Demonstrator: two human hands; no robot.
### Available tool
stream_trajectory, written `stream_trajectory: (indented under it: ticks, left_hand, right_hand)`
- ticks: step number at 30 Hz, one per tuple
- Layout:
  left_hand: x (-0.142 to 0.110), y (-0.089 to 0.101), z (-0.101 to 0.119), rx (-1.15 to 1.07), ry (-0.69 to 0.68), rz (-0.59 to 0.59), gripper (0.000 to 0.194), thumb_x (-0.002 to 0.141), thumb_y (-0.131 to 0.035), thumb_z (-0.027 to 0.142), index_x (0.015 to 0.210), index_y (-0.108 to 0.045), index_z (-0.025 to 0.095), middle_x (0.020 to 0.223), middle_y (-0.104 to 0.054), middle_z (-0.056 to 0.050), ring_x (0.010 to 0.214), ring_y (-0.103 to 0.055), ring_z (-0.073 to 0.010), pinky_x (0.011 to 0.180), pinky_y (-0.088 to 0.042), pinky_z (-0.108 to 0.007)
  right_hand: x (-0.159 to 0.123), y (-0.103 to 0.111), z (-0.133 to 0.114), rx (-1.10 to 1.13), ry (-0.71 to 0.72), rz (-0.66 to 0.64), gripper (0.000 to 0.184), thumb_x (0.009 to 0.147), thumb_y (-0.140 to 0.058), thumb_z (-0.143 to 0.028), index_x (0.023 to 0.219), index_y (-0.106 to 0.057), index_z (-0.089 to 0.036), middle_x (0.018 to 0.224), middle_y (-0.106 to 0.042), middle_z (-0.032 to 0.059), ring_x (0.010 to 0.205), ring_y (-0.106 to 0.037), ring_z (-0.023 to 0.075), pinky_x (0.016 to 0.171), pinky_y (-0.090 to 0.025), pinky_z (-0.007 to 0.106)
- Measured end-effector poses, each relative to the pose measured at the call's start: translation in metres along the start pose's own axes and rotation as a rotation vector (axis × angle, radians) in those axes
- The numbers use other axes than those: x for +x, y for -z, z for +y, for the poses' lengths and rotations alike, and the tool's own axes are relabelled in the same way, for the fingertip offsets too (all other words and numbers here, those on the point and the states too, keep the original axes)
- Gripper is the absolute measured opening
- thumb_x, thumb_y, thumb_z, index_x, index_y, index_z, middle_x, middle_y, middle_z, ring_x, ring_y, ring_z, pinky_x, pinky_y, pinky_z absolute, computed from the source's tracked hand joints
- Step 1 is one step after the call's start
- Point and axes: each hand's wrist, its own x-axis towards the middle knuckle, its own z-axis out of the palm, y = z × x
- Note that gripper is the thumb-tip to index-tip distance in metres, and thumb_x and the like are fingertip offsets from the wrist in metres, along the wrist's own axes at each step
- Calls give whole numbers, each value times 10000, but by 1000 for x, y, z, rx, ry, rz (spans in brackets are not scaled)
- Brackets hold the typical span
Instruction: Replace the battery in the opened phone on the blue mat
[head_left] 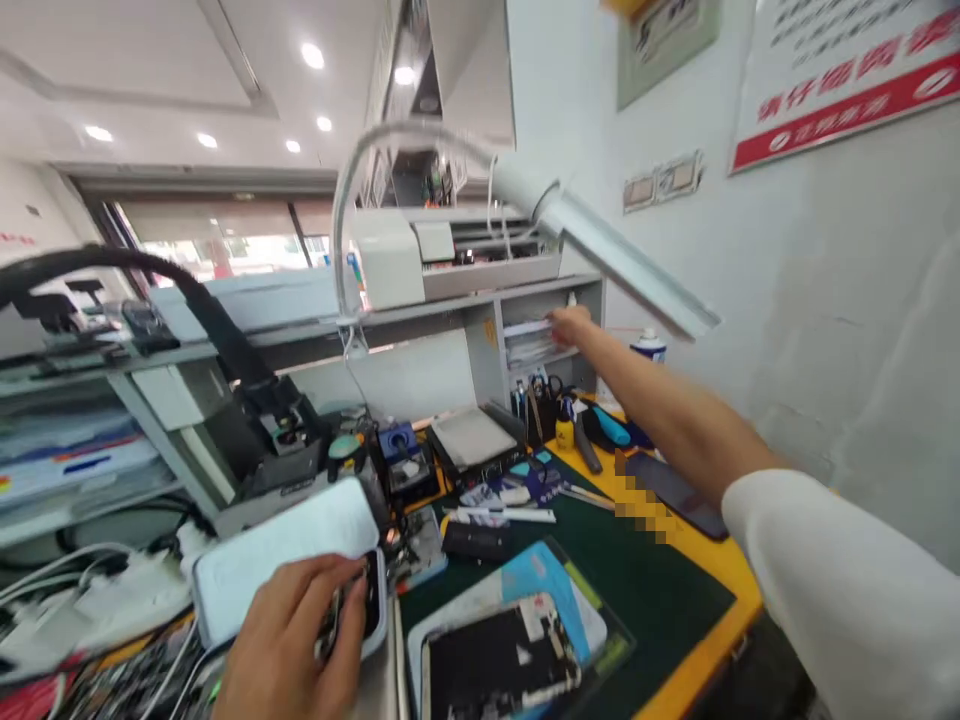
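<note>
My left hand (296, 635) is low at the front left, at a white case (289, 560) whose lid stands open. Its thumb and fingers close round something small, dark and shiny over the case; I cannot make out what. My right arm stretches far forward, with my right hand (570, 328) at a grey shelf (487, 350), beside stacked papers (529, 340). A small white tip (572, 298) shows just above that hand, whose fingers are too small and blurred to read. An opened phone or tablet (499, 665) lies on a blue and white pad at the front.
A dark phone (679, 492) lies on the yellow table edge under my right arm. Tools, a yellow bottle (564, 428) and a tool holder stand behind the green mat (652, 600). A lamp (630, 260) hangs above. Power strips and cables (112, 590) crowd the left.
</note>
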Motion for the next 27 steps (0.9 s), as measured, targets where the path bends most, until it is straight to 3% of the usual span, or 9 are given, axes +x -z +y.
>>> stream_trajectory:
  ticks: [5,8,10,12,15,17,19,23,27]
  left_hand:
    - [5,8,13,37,76,-63,241,921,-486,462,1032,-648,324,1037,-667,-59,1013,-650,-312,964,-498,-552]
    - [4,10,15,18,99,-78,247,917,-464,485,1021,-636,341,1023,-663,-26,1017,-641,-296,941,-501,-534]
    - [1,11,21,-22,92,-136,253,901,-481,512,1000,-650,351,986,-684,0,975,-666,-274,875,-545,-487]
    - [-3,8,32,-94,72,-304,276,866,-551,541,1029,-679,359,1013,-719,9,961,-698,-265,837,-586,-455]
    - [-8,-2,58,-161,21,-672,509,761,-724,559,1212,-681,328,1275,-704,-57,1156,-667,-346,1023,-536,-563]
    - [-10,-12,77,-141,-11,-765,726,667,-811,590,1297,-669,259,1383,-658,-126,1265,-595,-422,1101,-471,-613]
    - [-10,-21,92,-119,-40,-828,726,717,-779,584,1331,-658,216,1404,-638,-148,1296,-564,-420,1120,-470,-571]
    - [-3,-25,109,-36,-43,-897,551,808,-713,461,1282,-667,184,1227,-688,-152,1158,-612,-371,1029,-523,-514]
    - [14,-2,115,29,-5,-911,610,744,-796,449,1278,-644,195,1204,-681,-99,1108,-631,-322,985,-532,-424]
  right_hand:
    - [8,7,7,157,-53,221,371,984,-666,-365,1308,-605,-196,1292,-641,111,1108,-645,288,864,-598,498]
    - [-8,21,6,203,-72,359,361,989,-658,-365,1304,-609,-197,1298,-637,109,1103,-647,281,869,-598,487]
    - [-38,33,11,235,-81,415,345,993,-653,-364,1295,-615,-203,1290,-641,109,1086,-652,271,852,-608,472]
    - [-80,43,20,272,-91,432,306,1000,-647,-329,1277,-626,-201,1282,-651,103,1067,-669,258,835,-623,438]
    - [-154,49,41,319,-133,394,275,928,-709,-173,1193,-671,-235,1204,-712,72,1144,-672,232,851,-663,302]
    - [-197,46,56,339,-169,336,243,874,-755,-172,1099,-716,-253,1154,-745,64,1188,-663,254,834,-678,259]
    - [-231,41,72,342,-213,291,173,860,-761,-214,1025,-748,-265,1149,-760,64,1175,-677,279,768,-694,239]
    - [-264,42,109,318,-286,321,161,782,-786,-280,941,-782,-308,1124,-785,29,1056,-742,329,682,-721,298]
    - [-265,65,149,327,-283,284,264,728,-848,-337,982,-780,-362,1135,-791,8,1020,-762,353,682,-725,332]
